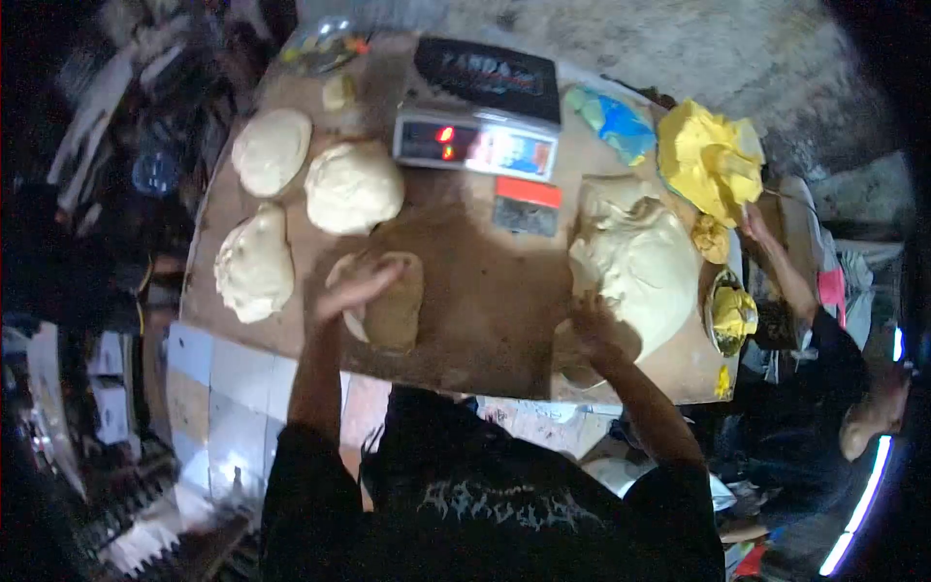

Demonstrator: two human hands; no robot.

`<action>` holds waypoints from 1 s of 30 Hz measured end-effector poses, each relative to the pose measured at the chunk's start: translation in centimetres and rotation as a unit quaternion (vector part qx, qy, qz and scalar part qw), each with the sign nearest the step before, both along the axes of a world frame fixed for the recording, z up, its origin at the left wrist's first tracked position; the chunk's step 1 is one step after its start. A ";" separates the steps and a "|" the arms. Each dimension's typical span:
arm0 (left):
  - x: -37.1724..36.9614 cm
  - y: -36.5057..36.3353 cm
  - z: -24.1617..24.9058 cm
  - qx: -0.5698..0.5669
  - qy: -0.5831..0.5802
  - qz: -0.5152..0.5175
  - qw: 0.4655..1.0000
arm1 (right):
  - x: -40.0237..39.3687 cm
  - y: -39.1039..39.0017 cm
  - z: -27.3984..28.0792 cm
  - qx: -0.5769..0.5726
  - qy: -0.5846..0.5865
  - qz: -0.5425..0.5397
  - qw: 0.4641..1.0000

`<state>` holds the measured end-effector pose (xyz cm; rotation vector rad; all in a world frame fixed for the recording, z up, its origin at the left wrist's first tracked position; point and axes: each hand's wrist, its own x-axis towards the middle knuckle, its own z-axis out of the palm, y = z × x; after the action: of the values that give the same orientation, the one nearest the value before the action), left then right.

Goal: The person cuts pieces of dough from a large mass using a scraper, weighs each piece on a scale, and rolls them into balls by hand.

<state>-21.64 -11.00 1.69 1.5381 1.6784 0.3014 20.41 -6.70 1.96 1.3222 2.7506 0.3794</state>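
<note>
My left hand lies with stretched fingers on a flattened piece of dough near the table's front edge. My right hand is at the lower left edge of a large pale dough mass; motion smears its fingers. Behind my left hand sit three rounded dough lumps: one at the back, one closer to the middle and one at the left. A dough scraper with a red handle and grey blade lies between the hands, just in front of a digital scale with lit red digits.
At the right, another person's hand is by a big yellow soft mass. A bowl holding yellow stuff stands at the brown table's right edge. A blue-green packet lies at the back, a small yellow piece at back left.
</note>
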 end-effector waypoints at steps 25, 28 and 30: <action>3.4 -6.6 0.1 0.294 0.060 0.003 0.954 | -19.9 4.7 3.3 -0.349 0.251 -0.110 0.896; 3.1 -7.9 -1.9 0.281 0.278 -0.225 0.891 | -16.7 13.6 -1.6 -0.273 0.213 -0.087 0.934; 1.0 -7.7 1.5 0.182 -0.117 -0.170 0.961 | -16.0 15.7 -1.8 -0.322 0.202 -0.136 0.915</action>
<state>-20.65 -18.68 3.21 1.9421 1.1923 0.6075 4.45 9.05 0.11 1.6571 2.5223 -0.8345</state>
